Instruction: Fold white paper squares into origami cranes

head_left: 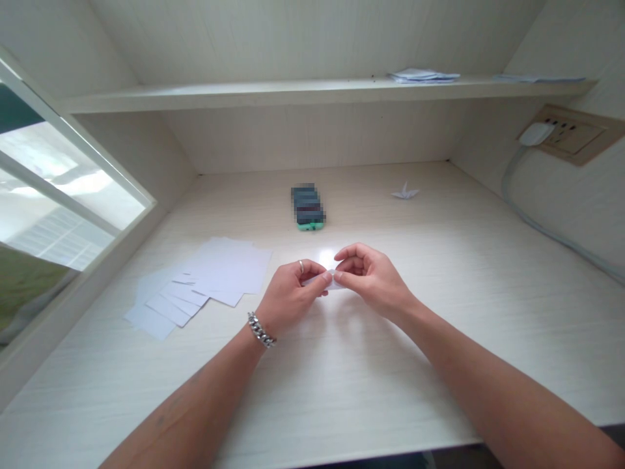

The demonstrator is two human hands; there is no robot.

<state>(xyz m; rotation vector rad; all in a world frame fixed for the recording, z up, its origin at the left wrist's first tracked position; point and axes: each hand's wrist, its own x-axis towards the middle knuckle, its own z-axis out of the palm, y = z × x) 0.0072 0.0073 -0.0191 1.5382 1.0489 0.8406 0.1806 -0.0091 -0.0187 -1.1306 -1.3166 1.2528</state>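
Note:
Both hands meet over the middle of the pale desk. My left hand, with a ring and a chain bracelet, pinches one end of a small folded white paper piece. My right hand pinches the other end with thumb and forefinger, its other fingers curled. Most of the paper is hidden between the fingers. A loose stack of white square sheets lies just left of my left hand.
A phone in a green case lies beyond the hands. A folded white paper crane sits at the back right. A shelf above holds folded papers. A wall socket with plug and cable is at right, a window at left.

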